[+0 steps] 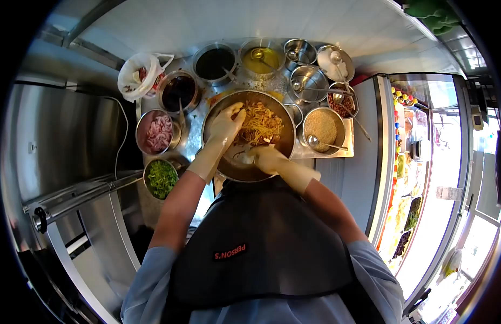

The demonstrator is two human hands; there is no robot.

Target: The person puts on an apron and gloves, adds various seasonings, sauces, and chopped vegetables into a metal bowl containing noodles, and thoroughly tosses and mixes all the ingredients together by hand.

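A wide metal bowl (290, 141) stands at the near edge of the counter, with sauced noodles (261, 123) mixed with small bits in its upper right part. My left hand (225, 127), in a pale glove, reaches into the bowl at the left side of the noodles; its fingers are bent around something dark and too small to name. My right hand (265, 159), also gloved, is low in the bowl just below the noodles, with its fingers curled together. What it holds, if anything, is hidden.
Around the bowl are sliced onions (159, 133), green herbs (161, 179), dark sauces (215, 63), yellow oil (261, 59), a pan of crumbs (320, 129) with a ladle, and a plastic bag (140, 76). A lit display case (407, 178) stands at the right.
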